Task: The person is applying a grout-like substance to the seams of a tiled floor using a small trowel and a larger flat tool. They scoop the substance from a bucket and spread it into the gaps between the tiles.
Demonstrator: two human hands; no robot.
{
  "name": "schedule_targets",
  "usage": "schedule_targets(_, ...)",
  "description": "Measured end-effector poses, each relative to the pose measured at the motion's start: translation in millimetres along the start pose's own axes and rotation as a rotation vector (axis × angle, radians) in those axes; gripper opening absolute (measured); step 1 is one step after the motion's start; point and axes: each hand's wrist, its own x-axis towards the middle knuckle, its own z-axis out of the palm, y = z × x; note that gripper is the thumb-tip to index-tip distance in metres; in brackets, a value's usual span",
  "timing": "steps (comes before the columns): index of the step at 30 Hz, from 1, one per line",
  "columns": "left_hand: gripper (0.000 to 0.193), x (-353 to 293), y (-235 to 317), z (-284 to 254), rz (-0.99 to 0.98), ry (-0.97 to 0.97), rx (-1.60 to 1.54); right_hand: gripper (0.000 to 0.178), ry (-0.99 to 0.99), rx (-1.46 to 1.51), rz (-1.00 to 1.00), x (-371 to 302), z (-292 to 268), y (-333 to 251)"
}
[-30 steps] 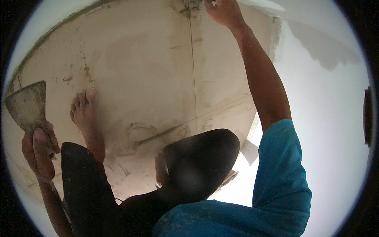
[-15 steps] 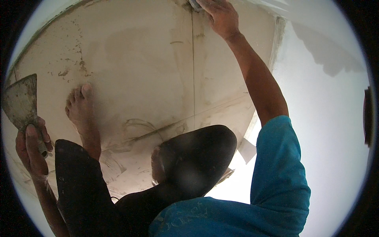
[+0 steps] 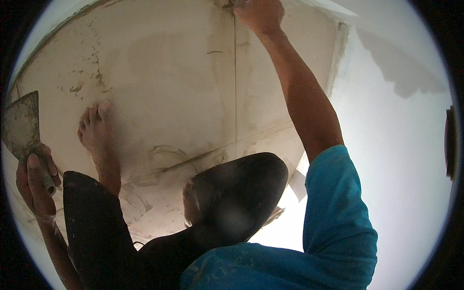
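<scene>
My left hand [image 3: 36, 181] is at the far left, closed around the handle of a wide putty knife [image 3: 21, 125]. Its stained metal blade points up. My right arm, in a blue sleeve [image 3: 338, 212], stretches to the top edge. There my right hand [image 3: 258, 14] presses against the stained tile surface near a vertical joint line [image 3: 235, 96]. Something small and dark shows at its fingertips, cut off by the frame edge. I cannot make out what it is.
My bare left foot [image 3: 96, 135] stands on the dirty beige tiles [image 3: 164, 72], which carry smears and dried splashes. My bent legs in dark trousers [image 3: 241, 193] fill the lower middle. A plain white wall [image 3: 401, 159] runs along the right, meeting the tiles at a rough edge [image 3: 338, 53].
My right hand has slid slightly left along the top edge. My left hand and the putty knife have drifted a little to the left.
</scene>
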Motion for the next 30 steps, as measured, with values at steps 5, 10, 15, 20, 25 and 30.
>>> schedule_targets(5, 0.037, -2.8, -3.9, 4.8, 0.021, 0.015, 0.031, 0.033, -0.074, 0.138, -0.489, 5.1, -15.9, 24.7)
schedule_targets(10, 0.035, 2.2, -8.6, 13.3, 0.046, 0.004, 0.045, 0.034, -0.204, -0.036, -0.636, -11.4, -37.9, 73.5)
schedule_targets(15, 0.034, -1.3, -12.8, 13.3, 0.042, 0.012, 0.052, 0.033, -0.088, -0.199, -0.403, -20.3, -34.7, 51.0)
schedule_targets(20, 0.032, -2.9, -11.7, 7.6, 0.036, 0.002, 0.084, 0.037, 0.081, -0.554, -0.582, -58.2, -3.6, 47.1)
schedule_targets(25, 0.031, -3.3, -30.3, 17.5, 0.039, 0.005, 0.091, 0.043, -0.145, -0.281, 0.082, -44.9, -25.6, 56.9)
schedule_targets(30, 0.029, 1.0, -40.2, 29.4, 0.083, 0.013, 0.142, 0.033, 0.024, 0.010, 0.002, -3.0, -7.4, 33.7)
